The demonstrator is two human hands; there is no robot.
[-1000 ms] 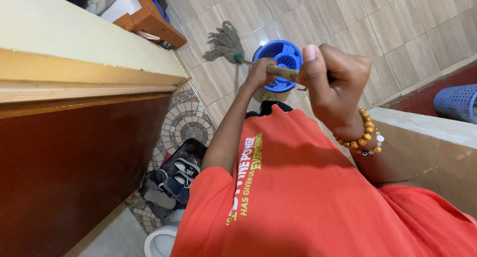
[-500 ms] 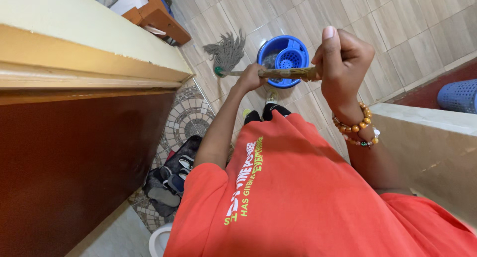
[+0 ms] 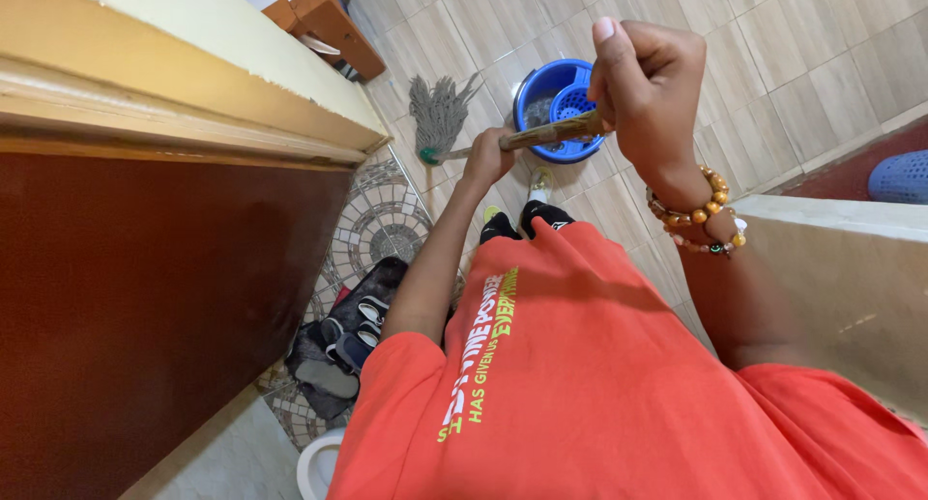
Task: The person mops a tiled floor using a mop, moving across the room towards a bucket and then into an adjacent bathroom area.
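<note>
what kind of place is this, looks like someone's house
Probably a home, near a doorway: tiled floor, a heap of shoes on a mosaic patch, and a blue mop bucket beside the string mop both hands grip.

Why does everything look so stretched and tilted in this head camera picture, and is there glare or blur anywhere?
Head view: a wide lens bends the door frame and enlarges the near right hand; the left hand, mop and blue bucket stay sharp; soft, even light, faint sheen on the floor tiles, no strong shadows.
</note>
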